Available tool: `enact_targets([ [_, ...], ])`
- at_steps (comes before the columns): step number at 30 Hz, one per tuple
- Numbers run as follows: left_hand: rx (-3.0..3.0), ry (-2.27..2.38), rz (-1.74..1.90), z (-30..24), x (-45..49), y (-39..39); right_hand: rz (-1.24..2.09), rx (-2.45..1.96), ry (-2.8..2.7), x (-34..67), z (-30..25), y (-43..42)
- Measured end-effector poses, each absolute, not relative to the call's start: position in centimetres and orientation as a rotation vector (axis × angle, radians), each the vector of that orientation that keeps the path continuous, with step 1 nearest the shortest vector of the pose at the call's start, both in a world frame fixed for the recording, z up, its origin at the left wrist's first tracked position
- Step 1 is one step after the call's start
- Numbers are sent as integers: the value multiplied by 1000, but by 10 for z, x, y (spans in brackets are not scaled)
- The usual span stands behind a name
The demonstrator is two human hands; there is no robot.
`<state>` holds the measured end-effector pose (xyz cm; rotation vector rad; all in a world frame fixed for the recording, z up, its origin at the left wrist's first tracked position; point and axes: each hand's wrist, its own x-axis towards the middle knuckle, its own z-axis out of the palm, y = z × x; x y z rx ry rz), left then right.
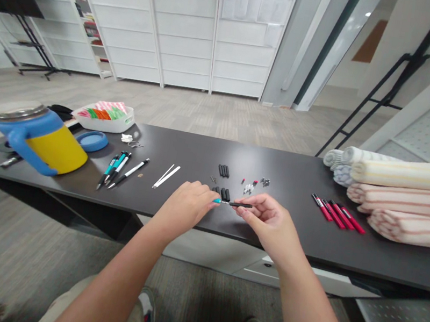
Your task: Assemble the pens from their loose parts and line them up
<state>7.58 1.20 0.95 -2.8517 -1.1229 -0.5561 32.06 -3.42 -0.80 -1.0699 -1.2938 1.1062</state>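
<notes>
Where both forearms stretch forward side by side, left hand [187, 204]: fingers curled, tips pinching the teal end of a black pen [237, 204]. Right hand [266, 219]: thumb and forefinger closed on its black end. Pen held level just above the dark table [184, 150]; black sleeves [224, 193] just beyond; red pens [337, 213] well to the right.

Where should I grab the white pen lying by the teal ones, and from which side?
Pinch the white pen mid-barrel from above, across its width. It lies flat on the table, and mid-barrel is where the gap to the teal pens on its left looks widest.
</notes>
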Motion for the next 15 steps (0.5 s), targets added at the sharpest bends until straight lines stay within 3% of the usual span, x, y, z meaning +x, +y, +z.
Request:
enact_targets([
  [8,-2957,-1020,-531,4,76,12,1150,-1027,-1353,317,-10,-35],
  [15,-2955,-1039,-592,3,76,8,1039,-1241,-1508,316,-13,-37],
])
